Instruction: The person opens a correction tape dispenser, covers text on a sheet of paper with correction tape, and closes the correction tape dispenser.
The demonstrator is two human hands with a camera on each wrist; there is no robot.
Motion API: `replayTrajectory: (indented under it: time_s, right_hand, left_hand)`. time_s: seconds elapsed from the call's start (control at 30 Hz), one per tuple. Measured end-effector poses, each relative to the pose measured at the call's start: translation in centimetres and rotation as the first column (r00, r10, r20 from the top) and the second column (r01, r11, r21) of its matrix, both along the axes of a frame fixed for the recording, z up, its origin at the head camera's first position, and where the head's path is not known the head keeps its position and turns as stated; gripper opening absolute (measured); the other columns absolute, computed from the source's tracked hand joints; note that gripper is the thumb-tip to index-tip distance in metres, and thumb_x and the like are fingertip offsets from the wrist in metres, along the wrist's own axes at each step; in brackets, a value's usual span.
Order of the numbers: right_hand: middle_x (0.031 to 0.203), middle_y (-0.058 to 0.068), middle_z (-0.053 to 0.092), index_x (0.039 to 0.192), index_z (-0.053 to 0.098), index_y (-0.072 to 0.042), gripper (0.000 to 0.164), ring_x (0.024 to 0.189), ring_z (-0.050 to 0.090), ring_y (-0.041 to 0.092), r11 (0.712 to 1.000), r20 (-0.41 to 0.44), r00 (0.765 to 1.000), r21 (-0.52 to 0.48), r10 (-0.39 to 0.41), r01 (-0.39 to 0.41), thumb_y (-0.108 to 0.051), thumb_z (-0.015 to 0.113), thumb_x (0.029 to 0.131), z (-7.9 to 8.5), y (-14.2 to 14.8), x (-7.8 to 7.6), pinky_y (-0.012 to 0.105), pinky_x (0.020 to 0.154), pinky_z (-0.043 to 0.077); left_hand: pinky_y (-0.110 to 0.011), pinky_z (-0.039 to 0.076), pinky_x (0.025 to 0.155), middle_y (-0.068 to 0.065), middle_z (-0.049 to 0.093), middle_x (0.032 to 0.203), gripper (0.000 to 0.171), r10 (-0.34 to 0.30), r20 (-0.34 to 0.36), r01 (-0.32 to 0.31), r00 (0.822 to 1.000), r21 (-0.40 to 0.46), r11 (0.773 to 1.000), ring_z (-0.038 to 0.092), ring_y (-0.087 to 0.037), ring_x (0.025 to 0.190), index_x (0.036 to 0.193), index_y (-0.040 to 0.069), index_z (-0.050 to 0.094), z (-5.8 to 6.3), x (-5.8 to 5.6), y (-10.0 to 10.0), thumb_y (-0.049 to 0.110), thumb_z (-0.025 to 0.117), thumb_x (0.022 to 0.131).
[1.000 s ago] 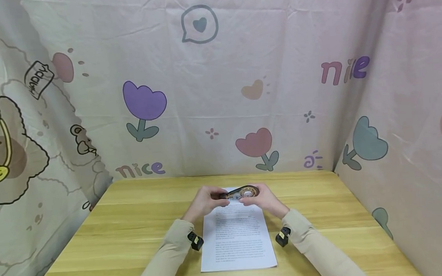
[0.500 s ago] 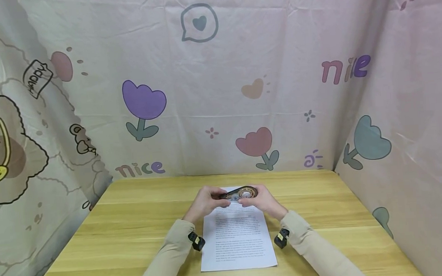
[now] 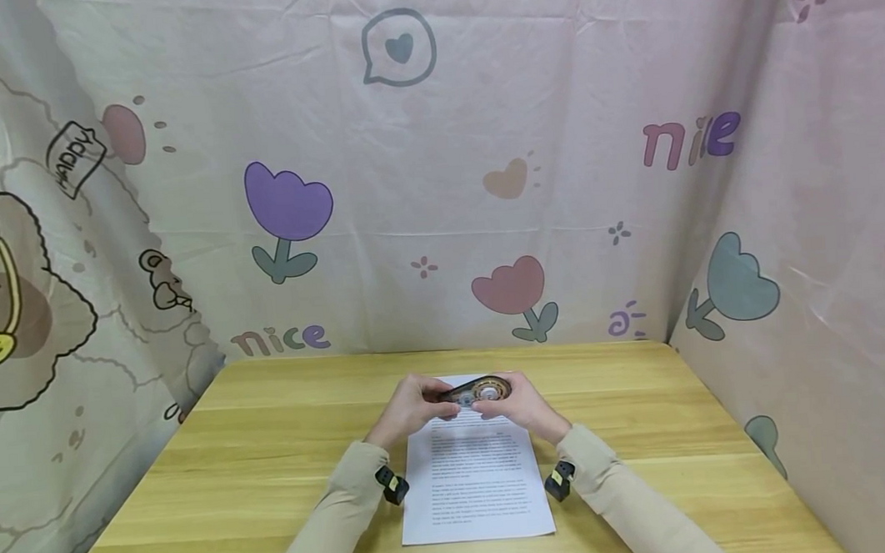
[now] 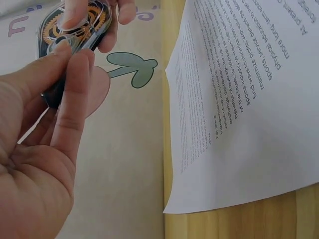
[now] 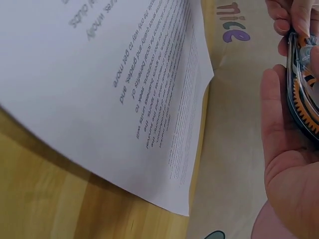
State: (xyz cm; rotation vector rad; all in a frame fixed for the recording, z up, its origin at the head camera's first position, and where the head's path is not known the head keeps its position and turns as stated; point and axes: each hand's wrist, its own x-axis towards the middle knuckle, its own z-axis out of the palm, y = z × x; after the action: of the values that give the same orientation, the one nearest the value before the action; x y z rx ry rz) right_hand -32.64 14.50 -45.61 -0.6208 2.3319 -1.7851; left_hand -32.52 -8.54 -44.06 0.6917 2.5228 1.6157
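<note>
A correction tape (image 3: pixel 491 387) with a clear body, orange gears and a dark edge is held between both hands above the far end of a printed sheet of paper (image 3: pixel 474 478). My left hand (image 3: pixel 410 408) pinches its narrow, dark end between thumb and fingers. Round the broad end my right hand (image 3: pixel 530 403) keeps its grip, the thumb across the near face. In the left wrist view, the left fingers (image 4: pixel 75 99) hold the dark tip from below. The right wrist view has the palm behind the rounded rim of the correction tape (image 5: pixel 298 94).
The sheet lies lengthwise on a light wooden table (image 3: pixel 272 469). Behind and at both sides hangs a patterned cloth (image 3: pixel 423 186) with flowers and lettering, meeting the table's back edge. A small black camera sits on each wrist.
The right hand and the broad end of the correction tape have shifted slightly left, and its geared face is turned more to the head view. The left hand stays nearly in place.
</note>
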Motion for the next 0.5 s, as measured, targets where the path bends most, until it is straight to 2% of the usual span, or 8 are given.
replayTrajectory:
  time_s: [0.07, 0.27, 0.37, 0.5]
  right_hand:
    - [0.103, 0.012, 0.070, 0.115, 0.066, -0.001, 0.037, 0.090, 0.067, 0.018, 1.000, -0.015, 1.000, 0.013, -0.002, 0.002, -0.016, 0.078, 0.084, -0.01, -0.04, -0.01, 0.031, 0.078, 0.060]
    - [0.106, 0.009, 0.070, 0.113, 0.070, -0.006, 0.032, 0.090, 0.065, 0.014, 0.998, -0.050, 0.998, 0.054, 0.025, -0.022, -0.018, 0.077, 0.085, -0.21, -0.14, -0.28, 0.024, 0.079, 0.056]
    - [0.109, 0.008, 0.070, 0.114, 0.071, -0.009, 0.030, 0.091, 0.063, 0.013, 0.996, -0.068, 0.997, 0.084, 0.046, -0.040, -0.019, 0.075, 0.087, -0.23, -0.35, -0.28, 0.023, 0.077, 0.054]
    - [0.107, 0.005, 0.072, 0.114, 0.072, -0.012, 0.029, 0.093, 0.063, 0.012, 0.982, -0.142, 0.988, 0.189, 0.053, -0.026, -0.023, 0.074, 0.088, 0.02, -0.89, 0.05, 0.023, 0.078, 0.053]
  left_hand:
    - [-0.049, 0.060, 0.074, -0.008, 0.073, 0.090, 0.026, 0.002, 0.007, -0.001, 1.000, -0.011, 1.000, 0.066, -0.012, 0.072, 0.106, 0.002, 0.074, 0.04, 0.03, -0.07, 0.011, 0.079, 0.082]
    - [-0.027, 0.056, 0.067, -0.003, 0.071, 0.092, 0.025, 0.032, -0.007, -0.033, 0.999, -0.056, 0.998, 0.062, -0.014, 0.078, 0.105, 0.008, 0.074, 0.11, 0.13, -0.41, 0.019, 0.080, 0.082]
    - [-0.026, 0.056, 0.069, -0.001, 0.071, 0.093, 0.025, 0.050, -0.001, -0.050, 0.999, -0.034, 0.998, 0.063, -0.015, 0.083, 0.104, 0.012, 0.073, 0.01, 0.10, -0.55, 0.023, 0.079, 0.083]
    - [-0.029, 0.057, 0.074, -0.003, 0.072, 0.096, 0.023, 0.053, 0.003, -0.053, 0.999, 0.025, 0.998, 0.066, -0.016, 0.091, 0.102, 0.011, 0.070, -0.01, 0.04, -0.49, 0.026, 0.076, 0.086]
